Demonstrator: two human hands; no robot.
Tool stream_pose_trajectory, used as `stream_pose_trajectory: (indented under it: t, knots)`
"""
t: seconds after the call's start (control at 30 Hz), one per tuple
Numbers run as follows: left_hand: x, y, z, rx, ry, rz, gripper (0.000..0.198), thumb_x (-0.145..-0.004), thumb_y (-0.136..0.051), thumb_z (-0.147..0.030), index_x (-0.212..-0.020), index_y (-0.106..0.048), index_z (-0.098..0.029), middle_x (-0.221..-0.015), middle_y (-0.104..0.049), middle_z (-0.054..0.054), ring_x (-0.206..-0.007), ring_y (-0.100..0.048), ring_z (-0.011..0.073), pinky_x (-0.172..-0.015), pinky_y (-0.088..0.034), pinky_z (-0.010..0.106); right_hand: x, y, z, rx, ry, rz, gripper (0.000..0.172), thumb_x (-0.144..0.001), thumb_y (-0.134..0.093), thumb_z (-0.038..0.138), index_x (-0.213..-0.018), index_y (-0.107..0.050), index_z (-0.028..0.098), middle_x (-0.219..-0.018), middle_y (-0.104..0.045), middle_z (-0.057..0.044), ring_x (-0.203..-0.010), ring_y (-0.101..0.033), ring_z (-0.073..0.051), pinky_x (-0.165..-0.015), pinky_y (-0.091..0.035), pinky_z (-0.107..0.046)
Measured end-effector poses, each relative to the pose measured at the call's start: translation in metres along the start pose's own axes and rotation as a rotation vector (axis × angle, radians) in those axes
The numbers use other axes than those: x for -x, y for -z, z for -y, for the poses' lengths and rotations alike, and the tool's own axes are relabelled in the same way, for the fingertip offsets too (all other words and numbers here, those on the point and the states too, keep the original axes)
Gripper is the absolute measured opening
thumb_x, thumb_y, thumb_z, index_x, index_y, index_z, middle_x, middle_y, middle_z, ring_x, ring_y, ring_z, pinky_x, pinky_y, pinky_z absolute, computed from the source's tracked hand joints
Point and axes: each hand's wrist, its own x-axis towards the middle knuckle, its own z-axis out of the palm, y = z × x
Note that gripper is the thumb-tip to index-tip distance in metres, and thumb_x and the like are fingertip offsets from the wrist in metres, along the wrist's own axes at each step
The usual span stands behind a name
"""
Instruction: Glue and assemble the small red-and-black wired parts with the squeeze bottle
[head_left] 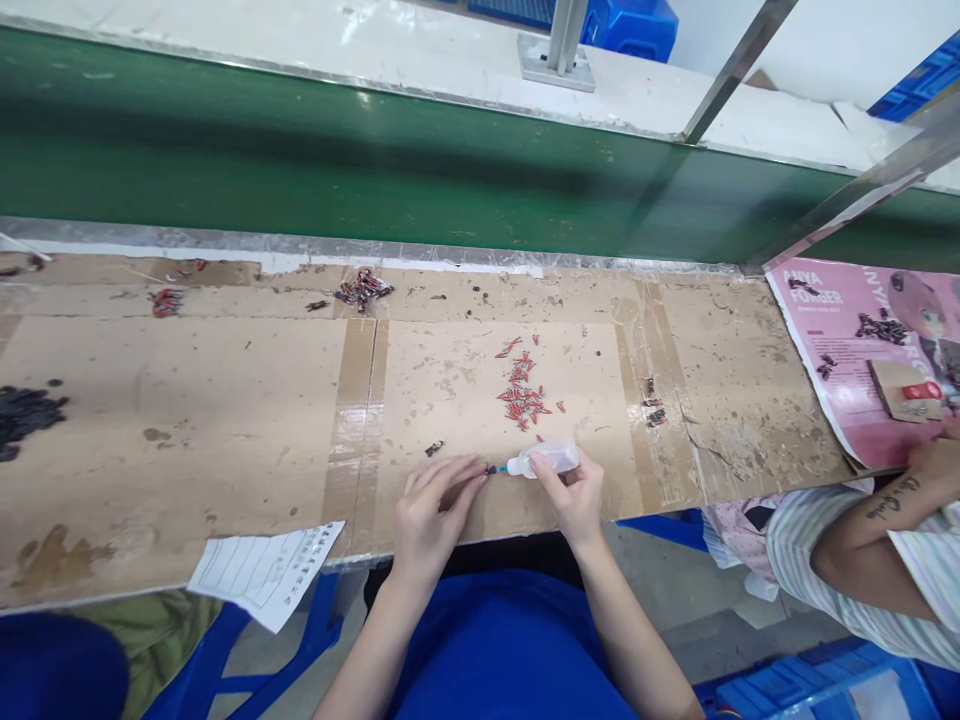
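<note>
Left hand [431, 505]: fingertips pinched on small dark part [490, 470], touching nozzle tip.
Right hand [576, 495]: closed around squeeze bottle [546, 459], nozzle toward 9 o'clock.
Squeeze bottle: near front edge of cardboard bench [225, 400], at 6 o'clock from red parts [523, 396].
Co-worker's arm [862, 530]: at 3 o'clock, beside pink poster [832, 320].

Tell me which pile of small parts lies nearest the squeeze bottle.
The red pile, just beyond the squeeze bottle in the right hand. The dark pile farther back and the black heap far left are much farther.
</note>
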Motion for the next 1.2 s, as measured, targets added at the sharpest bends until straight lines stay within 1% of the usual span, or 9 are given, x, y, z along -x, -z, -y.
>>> stream_pose_trajectory:
  t: [0.2, 0.33, 0.53, 0.63, 0.77, 0.87, 1.0, 1.2]
  knots:
    - [-0.0013, 0.0012, -0.0018, -0.013, -0.022, -0.002, 0.016, -0.088, -0.067, -0.026, -0.104, -0.066, -0.021, -0.084, -0.078, 0.002, -0.083, -0.075, 0.019, -0.074, -0.052, 0.032, 0.0005, -0.0001, 0.0022, -0.008, -0.006, -0.012, 0.022, -0.071, -0.075, 0.037, -0.071, -0.07, 0.016, -0.066, -0.073, -0.005, -0.06, -0.067, -0.02, -0.054, -0.053, -0.029]
    - [-0.0004, 0.0008, -0.0017, -0.016, -0.006, 0.001, 0.018, -0.088, -0.067, -0.027, -0.105, -0.066, -0.021, -0.083, -0.078, 0.002, -0.084, -0.075, 0.02, -0.073, -0.052, 0.032, 0.0001, -0.0005, 0.0025, -0.017, -0.015, -0.02, 0.02, -0.07, -0.075, 0.037, -0.07, -0.069, 0.017, -0.066, -0.073, -0.005, -0.06, -0.067, -0.02, -0.054, -0.053, -0.029]
    - [0.0014, 0.0002, 0.0012, 0.007, 0.026, 0.013, 0.019, -0.088, -0.068, -0.028, -0.106, -0.068, -0.023, -0.084, -0.078, 0.002, -0.084, -0.075, 0.0211, -0.078, -0.054, 0.035, 0.0003, -0.0001, 0.0015, -0.023, -0.01, -0.036, 0.022, -0.071, -0.073, 0.039, -0.071, -0.07, 0.018, -0.068, -0.074, -0.005, -0.062, -0.067, -0.02, -0.057, -0.054, -0.029]
    - [0.0013, 0.0007, 0.0021, 0.011, 0.04, 0.021, 0.017, -0.087, -0.068, -0.029, -0.103, -0.07, -0.023, -0.084, -0.079, 0.002, -0.084, -0.075, 0.0207, -0.079, -0.055, 0.035, 0.0004, 0.0005, 0.0008, -0.013, -0.005, -0.031, 0.025, -0.072, -0.073, 0.042, -0.073, -0.071, 0.017, -0.07, -0.075, -0.006, -0.063, -0.068, -0.021, -0.058, -0.055, -0.03]
    - [0.0008, 0.0007, 0.0019, -0.007, 0.032, 0.022, 0.011, -0.088, -0.067, -0.029, -0.096, -0.072, -0.024, -0.083, -0.078, 0.002, -0.082, -0.075, 0.0203, -0.075, -0.055, 0.034, 0.0004, 0.0008, 0.0006, -0.028, -0.006, -0.015, 0.022, -0.071, -0.074, 0.039, -0.075, -0.071, 0.017, -0.072, -0.076, -0.006, -0.066, -0.07, -0.022, -0.062, -0.056, -0.032]
    - [0.0004, 0.0004, 0.0017, -0.014, 0.022, 0.008, 0.011, -0.088, -0.067, -0.03, -0.094, -0.073, -0.024, -0.083, -0.078, 0.002, -0.081, -0.075, 0.02, -0.073, -0.055, 0.033, 0.0002, 0.001, 0.0014, -0.013, -0.004, 0.007, 0.021, -0.071, -0.074, 0.039, -0.073, -0.071, 0.018, -0.07, -0.075, -0.006, -0.064, -0.07, -0.022, -0.059, -0.056, -0.031]
    - [-0.0002, 0.0005, 0.0012, -0.007, 0.028, 0.015, 0.011, -0.088, -0.067, -0.029, -0.096, -0.072, -0.024, -0.084, -0.078, 0.001, -0.082, -0.074, 0.0196, -0.073, -0.055, 0.033, -0.0001, 0.001, 0.0027, -0.001, -0.002, 0.041, 0.022, -0.071, -0.074, 0.039, -0.074, -0.071, 0.017, -0.07, -0.075, -0.006, -0.064, -0.069, -0.022, -0.058, -0.055, -0.03]
    - [-0.0008, 0.0007, -0.0002, 0.007, 0.018, 0.008, 0.009, -0.088, -0.068, -0.027, -0.095, -0.072, -0.023, -0.084, -0.078, 0.001, -0.083, -0.074, 0.019, -0.073, -0.054, 0.032, 0.0013, 0.0001, 0.0007, 0.011, -0.016, -0.01, 0.025, -0.072, -0.074, 0.041, -0.071, -0.07, 0.017, -0.068, -0.073, -0.006, -0.063, -0.067, -0.021, -0.057, -0.053, -0.03]
